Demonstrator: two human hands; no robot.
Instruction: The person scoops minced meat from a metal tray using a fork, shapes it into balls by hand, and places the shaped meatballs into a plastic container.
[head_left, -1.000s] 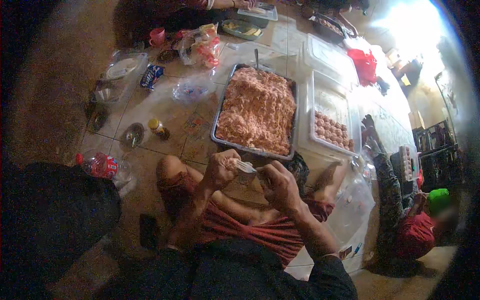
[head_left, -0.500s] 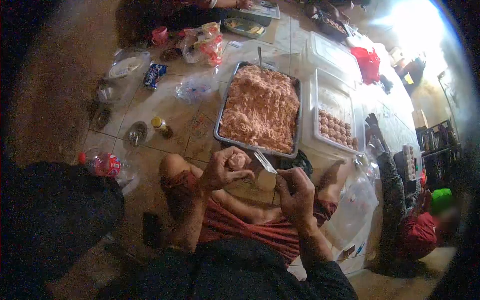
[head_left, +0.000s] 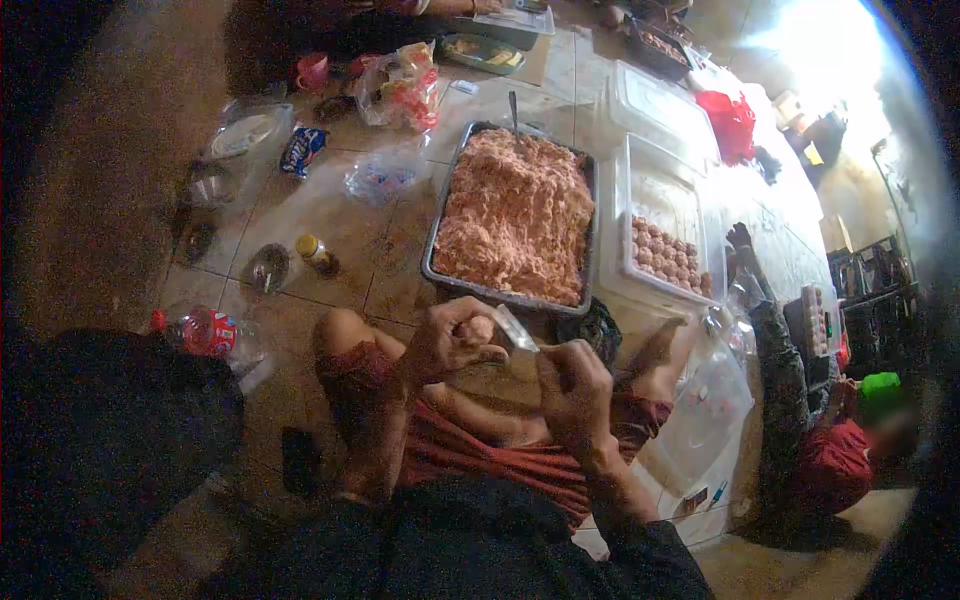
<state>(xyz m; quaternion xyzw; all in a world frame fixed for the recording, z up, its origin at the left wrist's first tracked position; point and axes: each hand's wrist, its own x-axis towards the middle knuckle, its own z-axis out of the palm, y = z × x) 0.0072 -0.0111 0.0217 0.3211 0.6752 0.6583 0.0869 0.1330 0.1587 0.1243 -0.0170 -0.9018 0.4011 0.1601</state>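
My left hand (head_left: 437,342) is closed around a lump of pinkish meat mixture (head_left: 479,328), which shows between thumb and fingers. In my right hand (head_left: 580,388) is a shiny fork (head_left: 517,332), somewhat blurred, its far end close to or touching the lump. Just beyond both hands lies a deep tray (head_left: 429,262) heaped with meat mixture (head_left: 515,215). A metal utensil handle (head_left: 514,108) sticks up at the tray's far edge. To the right, a clear plastic box (head_left: 628,190) holds rows of meatballs (head_left: 668,255).
A yellow-capped jar (head_left: 314,250), a blue packet (head_left: 304,151) and a red-labelled bottle (head_left: 208,332) are on the tiled floor at left. Plastic bags (head_left: 402,88) lie farther back. Another person in red (head_left: 836,468) sits at right; a co-worker's arm shows at the top.
My right hand and the fork have moved left, closer to the lump in my left hand. The view has shifted slightly.
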